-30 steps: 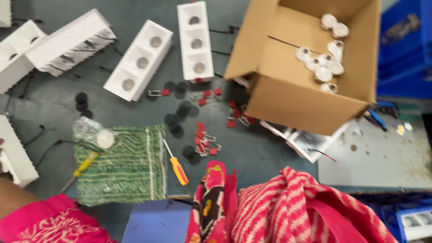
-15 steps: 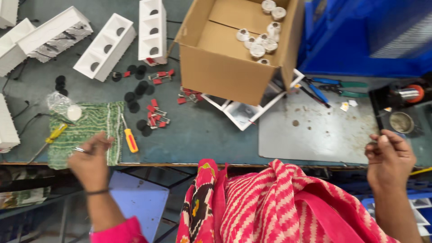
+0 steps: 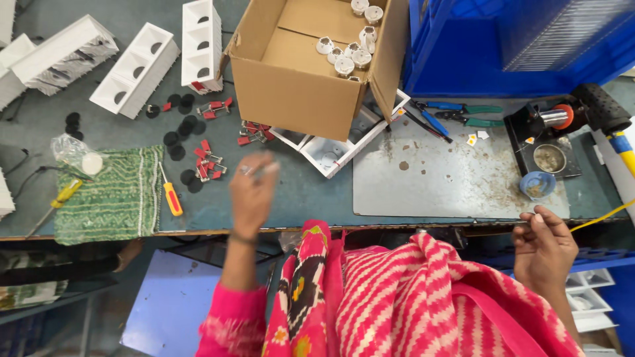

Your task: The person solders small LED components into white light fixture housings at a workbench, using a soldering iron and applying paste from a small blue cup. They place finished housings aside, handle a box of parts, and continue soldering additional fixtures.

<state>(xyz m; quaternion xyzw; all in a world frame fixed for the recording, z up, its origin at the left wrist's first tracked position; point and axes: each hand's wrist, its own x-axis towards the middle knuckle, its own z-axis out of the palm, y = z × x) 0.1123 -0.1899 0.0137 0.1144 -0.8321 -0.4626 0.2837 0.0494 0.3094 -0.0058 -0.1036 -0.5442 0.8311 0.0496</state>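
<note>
Above red clips (image 3: 210, 162), left hand (image 3: 253, 196) hovers.

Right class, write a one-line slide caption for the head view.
Left hand reaches over a workbench towards a cardboard box; right hand hangs back.

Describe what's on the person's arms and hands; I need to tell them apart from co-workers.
Both hands are bare, no gloves. The left hand has a ring on a finger and a thin dark band at the wrist, above a bright pink sleeve. The right hand shows no ring or band that I can see.
</note>
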